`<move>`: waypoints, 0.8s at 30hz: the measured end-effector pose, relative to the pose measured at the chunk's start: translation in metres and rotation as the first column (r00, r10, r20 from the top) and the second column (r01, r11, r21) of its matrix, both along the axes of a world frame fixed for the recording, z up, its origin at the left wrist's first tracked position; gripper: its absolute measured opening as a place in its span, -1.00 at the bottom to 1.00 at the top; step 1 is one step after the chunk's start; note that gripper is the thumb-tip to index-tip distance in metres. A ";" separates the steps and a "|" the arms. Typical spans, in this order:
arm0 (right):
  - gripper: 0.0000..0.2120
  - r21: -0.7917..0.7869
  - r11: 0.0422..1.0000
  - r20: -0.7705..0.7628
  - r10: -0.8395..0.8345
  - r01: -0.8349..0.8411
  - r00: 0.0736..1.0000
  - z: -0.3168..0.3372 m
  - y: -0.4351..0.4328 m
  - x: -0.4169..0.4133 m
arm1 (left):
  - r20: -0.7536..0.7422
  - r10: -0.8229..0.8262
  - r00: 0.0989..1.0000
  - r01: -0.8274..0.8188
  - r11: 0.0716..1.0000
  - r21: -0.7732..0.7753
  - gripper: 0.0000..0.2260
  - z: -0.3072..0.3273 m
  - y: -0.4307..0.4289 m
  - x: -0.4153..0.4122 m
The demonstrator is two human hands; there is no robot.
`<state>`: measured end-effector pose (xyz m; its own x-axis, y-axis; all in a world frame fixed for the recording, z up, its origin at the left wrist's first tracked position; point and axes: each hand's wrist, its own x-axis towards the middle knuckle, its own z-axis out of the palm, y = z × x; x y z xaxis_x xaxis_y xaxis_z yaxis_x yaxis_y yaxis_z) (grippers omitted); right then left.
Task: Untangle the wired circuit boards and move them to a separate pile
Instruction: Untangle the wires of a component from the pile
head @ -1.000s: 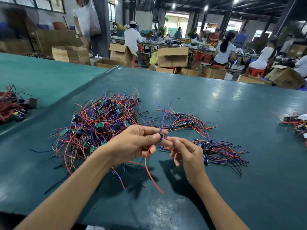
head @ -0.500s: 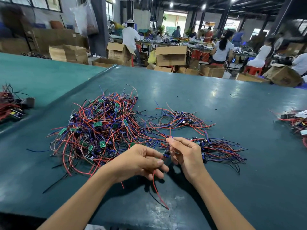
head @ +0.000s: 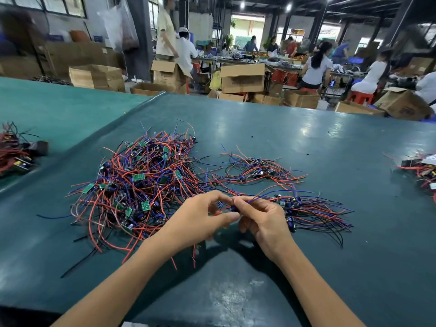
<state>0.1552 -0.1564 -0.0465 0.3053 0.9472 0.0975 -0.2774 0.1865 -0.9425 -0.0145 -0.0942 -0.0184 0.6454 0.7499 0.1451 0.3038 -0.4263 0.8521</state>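
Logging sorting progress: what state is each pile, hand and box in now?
Large pile: tangled, heaped on table.
Rear small pile: loosely spread.
Right pile: wires roughly aligned.
Left hand: pinching wired board.
Right hand: pinching the same board.
Cardboard box: flaps open.

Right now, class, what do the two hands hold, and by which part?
One wired circuit board: right hand pinches its small dark body, left hand pinches its wires; red leads dangle below.
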 end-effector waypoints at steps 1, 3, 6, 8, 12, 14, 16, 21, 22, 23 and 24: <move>-0.72 0.014 1.000 -0.017 -0.005 0.005 1.000 0.000 0.000 0.000 | -0.037 0.031 0.999 -0.026 0.991 0.130 -0.81 0.003 0.002 0.002; -0.70 0.038 0.999 -0.059 -0.007 0.009 0.998 0.001 0.000 0.000 | -0.102 0.087 0.991 -0.051 0.947 0.317 -0.81 0.012 0.007 0.005; -0.66 0.049 0.995 -0.009 -0.081 0.081 0.997 0.001 -0.002 -0.001 | -0.182 0.122 0.976 -0.019 0.875 0.483 -0.82 0.031 0.020 0.013; -0.69 0.027 0.991 0.163 -0.134 0.132 0.978 -0.001 -0.002 -0.004 | -0.200 0.166 0.966 -0.035 0.845 0.534 -0.79 0.047 0.035 0.021; -0.90 0.074 0.984 0.691 -0.167 0.162 0.703 -0.008 -0.004 -0.011 | -0.206 0.142 0.968 -0.049 0.915 0.400 -0.73 0.072 0.075 0.049; -0.90 0.138 0.983 0.758 -0.185 0.125 0.626 -0.008 -0.007 -0.013 | -0.277 0.060 0.959 0.022 0.959 0.283 -0.70 0.074 0.091 0.064; -0.91 0.183 0.977 0.777 -0.210 0.107 0.594 -0.006 -0.010 -0.013 | -0.319 -0.039 0.947 0.094 0.983 0.160 -0.69 0.072 0.103 0.077; -0.92 0.229 0.970 0.801 -0.236 0.083 0.551 -0.008 -0.011 -0.013 | -0.392 -0.001 0.920 0.131 0.943 0.305 -0.65 0.065 0.118 0.115; -0.93 0.232 0.970 0.801 -0.236 0.077 0.550 -0.009 -0.011 -0.012 | -0.369 0.034 0.929 0.096 0.940 0.328 -0.67 0.063 0.121 0.125; -0.93 0.237 0.969 0.806 -0.237 0.072 0.543 -0.010 -0.011 -0.011 | -0.334 0.100 0.937 0.025 0.936 0.351 -0.66 0.062 0.123 0.133; -0.93 0.241 0.968 0.811 -0.238 0.066 0.535 -0.011 -0.010 -0.010 | -0.298 0.201 0.933 -0.080 0.924 0.373 -0.61 0.060 0.125 0.139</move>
